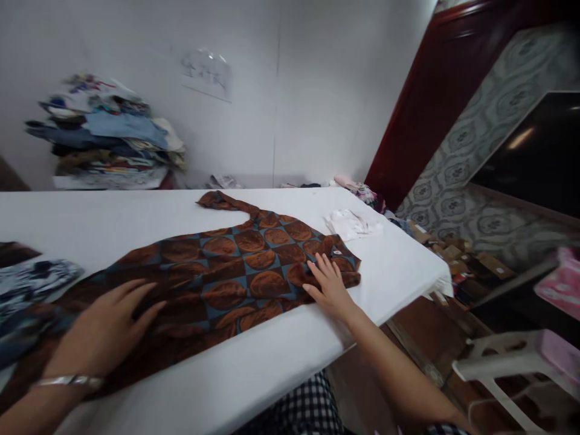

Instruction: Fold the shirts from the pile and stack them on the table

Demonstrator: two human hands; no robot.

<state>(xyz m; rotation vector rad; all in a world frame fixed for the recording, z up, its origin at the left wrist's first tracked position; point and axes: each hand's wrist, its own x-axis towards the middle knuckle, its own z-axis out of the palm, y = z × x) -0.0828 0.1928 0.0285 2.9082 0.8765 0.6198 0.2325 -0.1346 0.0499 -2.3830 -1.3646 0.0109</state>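
A long brown dress (265, 257) with rust-coloured circles and blue patches lies spread across the white table (281, 356). One sleeve stretches toward the back edge, and the collar end with a small label points right. My left hand (106, 323), with a silver bracelet at the wrist, is over the lower part of the dress, fingers extended. Near the collar, my right hand (330, 287) rests on the fabric with its fingers spread. Neither hand grips the cloth. The dress's far lower end runs out of view at the left.
A tall heap of clothes (113, 136) stands behind the table at left. Dark-and-white patterned cloth (38, 281) lies at the left edge. Folded white cloth (348, 223) is beyond the collar. A white stool (510, 362) and cardboard boxes (487, 266) are at right.
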